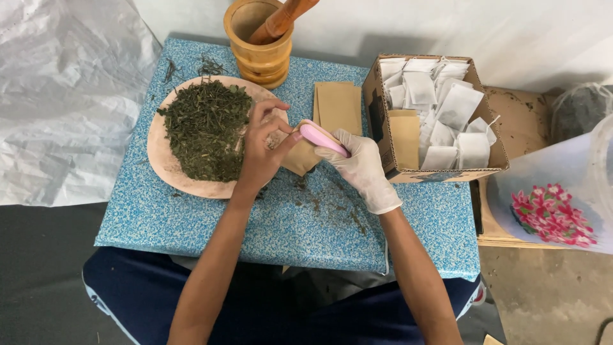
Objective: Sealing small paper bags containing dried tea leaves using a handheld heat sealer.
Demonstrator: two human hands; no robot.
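Note:
My bare left hand (260, 147) holds a small brown paper pouch (301, 158) by its mouth, right beside a round pinkish plate (159, 150) heaped with dried green herb (205, 128). My right hand (361, 167), in a white glove, grips a pink spoon (321, 138) whose tip points into the pouch's opening. Both hands meet over the middle of the small blue speckled table (191, 220).
A wooden mortar (259, 45) with a pestle (281, 19) stands at the back. A stack of flat brown pouches (337, 105) lies behind the hands. A cardboard box (440, 172) of white sachets sits to the right. Herb crumbs dot the tabletop. A flower-printed bag (552, 211) is at far right.

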